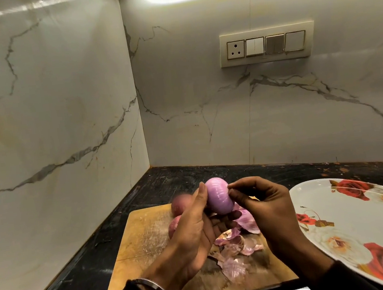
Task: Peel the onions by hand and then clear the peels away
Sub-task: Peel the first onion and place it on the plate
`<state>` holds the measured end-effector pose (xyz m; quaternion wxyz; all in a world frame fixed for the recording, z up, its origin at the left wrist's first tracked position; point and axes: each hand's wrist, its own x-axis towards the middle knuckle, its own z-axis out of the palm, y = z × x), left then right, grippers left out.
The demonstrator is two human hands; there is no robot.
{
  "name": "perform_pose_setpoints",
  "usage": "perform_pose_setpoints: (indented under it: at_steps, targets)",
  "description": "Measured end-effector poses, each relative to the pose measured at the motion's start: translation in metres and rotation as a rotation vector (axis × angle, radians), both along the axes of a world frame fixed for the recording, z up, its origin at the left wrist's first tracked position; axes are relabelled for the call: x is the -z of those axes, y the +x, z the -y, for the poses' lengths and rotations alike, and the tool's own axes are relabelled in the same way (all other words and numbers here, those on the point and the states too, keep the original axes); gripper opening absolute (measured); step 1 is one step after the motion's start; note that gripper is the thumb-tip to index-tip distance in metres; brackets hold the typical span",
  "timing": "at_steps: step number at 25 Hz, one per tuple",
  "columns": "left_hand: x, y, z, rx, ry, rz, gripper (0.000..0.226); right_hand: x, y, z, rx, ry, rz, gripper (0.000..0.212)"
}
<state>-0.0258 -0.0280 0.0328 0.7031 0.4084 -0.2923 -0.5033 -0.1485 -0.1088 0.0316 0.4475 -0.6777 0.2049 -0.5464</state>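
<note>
1. The smooth, glossy pale-purple peeled onion [217, 195] is held up in the air above the far end of the worn wooden chopping board [146, 239]. Its long axis runs from upper left to lower right, and one end points towards the right hand.

2. The left hand [195, 234] cradles it from below and from the left. The thumb lies flat against the near-left side and the fingers curl under it, so this hand carries the weight.

3. The right hand [265, 205] is right beside the onion on its right. Its fingertips [231, 186] are drawn together in a pinch at the upper right end. Whether a shred of skin sits between them is too small to tell.

4. I judge that the next move depends on that end facing the right hand's pinch. Any last bit of skin would be pulled away rightwards and down.

5. Below the hands, loose papery pink-brown onion peels [234, 249] lie heaped on the board.

6. Two unpeeled reddish onions [179, 204] rest on the board behind the left hand, partly hidden by it.

7. A white oval plate with red rose prints [349, 220] lies on the black stone counter [76, 275], just right of the board.
</note>
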Motion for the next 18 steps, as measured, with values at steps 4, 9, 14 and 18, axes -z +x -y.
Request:
perform_pose_setpoints:
  at_steps: [4,9,14,18]
  targets:
    - [0.002,-0.001,0.001,-0.008,-0.002,0.089,0.06,-0.001,-0.004,0.006,0.007,-0.047,-0.071,0.027]
    - [0.001,-0.002,-0.001,0.015,0.044,0.079,0.058,0.002,0.0,0.007,-0.001,-0.102,-0.214,0.025]
    - [-0.002,0.004,0.0,-0.077,0.005,-0.086,0.064,0.003,-0.004,0.013,0.078,-0.06,-0.234,0.027]
    - [0.0,0.002,0.0,-0.113,-0.022,-0.047,0.055,0.005,-0.001,0.01,0.136,-0.178,-0.445,0.018]
